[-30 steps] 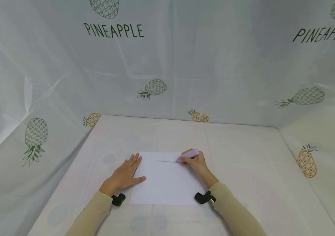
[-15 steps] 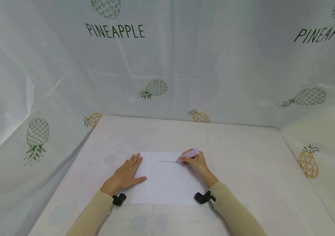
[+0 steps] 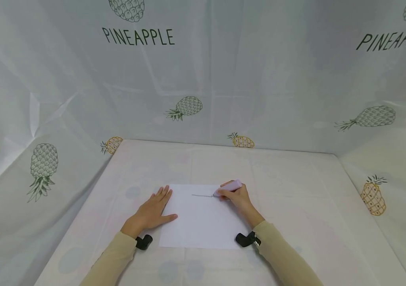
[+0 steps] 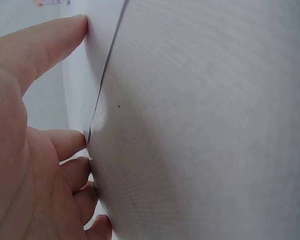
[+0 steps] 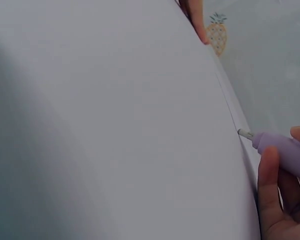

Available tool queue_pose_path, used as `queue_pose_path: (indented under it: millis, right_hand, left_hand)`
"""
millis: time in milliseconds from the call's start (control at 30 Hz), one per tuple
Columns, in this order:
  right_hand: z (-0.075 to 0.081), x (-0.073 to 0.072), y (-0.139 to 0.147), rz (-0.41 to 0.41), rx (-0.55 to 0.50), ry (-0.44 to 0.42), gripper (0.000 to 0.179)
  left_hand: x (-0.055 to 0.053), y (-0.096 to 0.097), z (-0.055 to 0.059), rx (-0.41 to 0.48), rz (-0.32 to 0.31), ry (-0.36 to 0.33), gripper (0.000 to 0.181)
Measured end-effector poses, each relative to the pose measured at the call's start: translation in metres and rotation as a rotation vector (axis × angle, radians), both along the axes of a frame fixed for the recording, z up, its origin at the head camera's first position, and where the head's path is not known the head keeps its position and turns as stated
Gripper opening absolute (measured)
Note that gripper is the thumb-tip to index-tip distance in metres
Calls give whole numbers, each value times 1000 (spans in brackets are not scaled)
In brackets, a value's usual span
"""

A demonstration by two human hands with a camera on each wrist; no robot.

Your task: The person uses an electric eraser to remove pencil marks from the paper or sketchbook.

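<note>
A white sheet of paper point(image 3: 199, 222) lies on the table with one thin dark line point(image 3: 201, 195) across its upper part. My right hand point(image 3: 236, 196) grips a thick lilac pen-shaped tool point(image 3: 229, 187) that looks like an electric eraser. In the right wrist view, the thin grey nozzle of this eraser point(image 5: 285, 152) meets the paper at the near end of the line. My left hand point(image 3: 151, 212) rests with fingers spread over the sheet's left edge. Seen from the left wrist, the left thumb point(image 4: 45, 47) touches the paper and the other fingertips press at its edge.
A pale cloth with faint spots covers the table point(image 3: 295, 190). Behind and at the sides hangs a whitish curtain point(image 3: 278, 79) printed with pineapples and lettering. A black wrist camera point(image 3: 144, 242) sits by the left cuff, another black camera point(image 3: 245, 240) by the right.
</note>
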State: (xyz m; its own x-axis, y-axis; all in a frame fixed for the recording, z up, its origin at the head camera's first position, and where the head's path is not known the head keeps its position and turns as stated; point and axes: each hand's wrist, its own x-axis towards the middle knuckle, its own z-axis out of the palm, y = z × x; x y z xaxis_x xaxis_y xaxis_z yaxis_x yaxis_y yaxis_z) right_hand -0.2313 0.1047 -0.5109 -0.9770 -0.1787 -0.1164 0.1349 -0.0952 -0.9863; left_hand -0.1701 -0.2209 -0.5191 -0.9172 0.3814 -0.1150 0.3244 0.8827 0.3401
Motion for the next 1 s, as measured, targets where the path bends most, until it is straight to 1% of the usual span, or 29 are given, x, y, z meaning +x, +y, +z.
queue_pose_path:
  millis: [133, 333, 567, 667, 833, 1000]
  right_hand:
    - [1, 1, 0, -9, 11, -11, 31]
    - [2, 2, 0, 1, 16, 4, 31]
    - [-28, -9, 2, -21, 6, 36, 27]
    - [-28, -9, 2, -26, -7, 43, 28]
    - [-27, -8, 2, -33, -31, 41, 26]
    - [-26, -8, 1, -28, -20, 40, 25]
  left_hand:
    - [1, 0, 0, -6, 1, -5, 96]
    - [1, 1, 0, 6, 3, -3, 96]
    - [1, 1, -1, 7, 5, 3, 96]
    - [1, 1, -2, -5, 5, 8, 96]
    - [1, 1, 0, 0, 4, 5, 96]
    - [1, 2, 2, -5, 6, -9, 95]
